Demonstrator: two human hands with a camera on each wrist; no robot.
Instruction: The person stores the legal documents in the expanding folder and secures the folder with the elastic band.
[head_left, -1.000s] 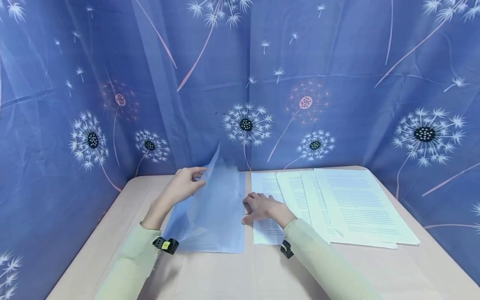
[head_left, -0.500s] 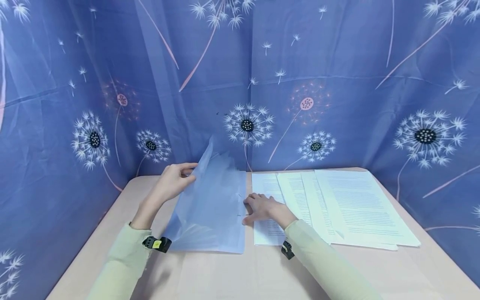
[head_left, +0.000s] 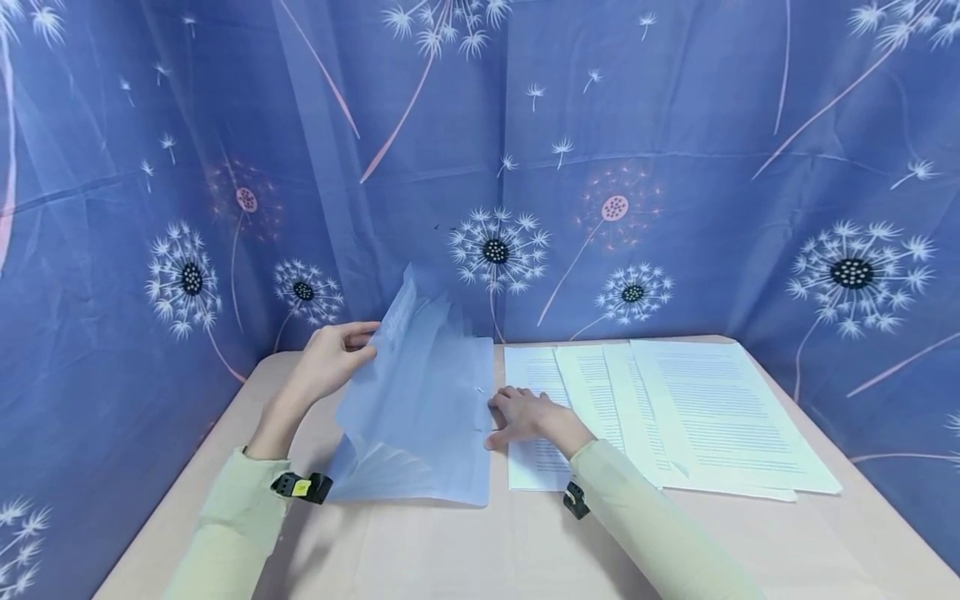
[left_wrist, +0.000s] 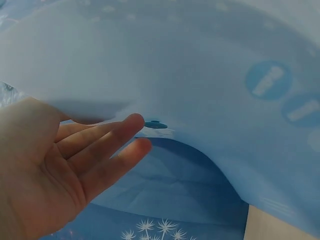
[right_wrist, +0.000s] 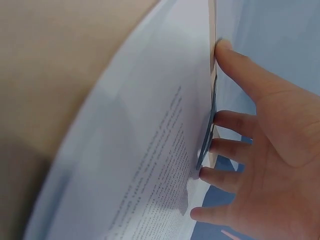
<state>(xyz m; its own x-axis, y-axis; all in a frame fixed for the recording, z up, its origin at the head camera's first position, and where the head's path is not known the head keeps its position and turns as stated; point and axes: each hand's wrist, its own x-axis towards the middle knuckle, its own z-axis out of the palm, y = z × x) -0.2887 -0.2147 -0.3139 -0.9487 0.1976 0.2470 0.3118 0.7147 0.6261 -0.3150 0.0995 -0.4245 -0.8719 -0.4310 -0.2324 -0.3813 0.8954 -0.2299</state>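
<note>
A blue translucent plastic folder point(head_left: 442, 417) lies on the table with its upper layers lifted and bowed at the left. My left hand point(head_left: 337, 358) pinches the raised left edge of its cover. In the left wrist view the thumb is mostly hidden by the cover point(left_wrist: 165, 60), and the other fingers extend beneath it, near a small blue snap button point(left_wrist: 156, 124). My right hand point(head_left: 525, 414) rests at the folder's right edge, thumb and fingers fairly straight. From the right wrist, its fingertips touch that edge point(right_wrist: 210, 132), beside a printed sheet point(right_wrist: 145, 165).
Several overlapping printed sheets point(head_left: 727, 408) spread over the right of the table, the leftmost lying partly under my right hand. The pale tabletop point(head_left: 420, 550) runs back to a blue dandelion-print curtain point(head_left: 420, 208) on the left, back and right.
My left hand has moved left and slightly up, drawing the folder's lifted cover leftward so more of the layers show. The right hand stays at the right edge.
</note>
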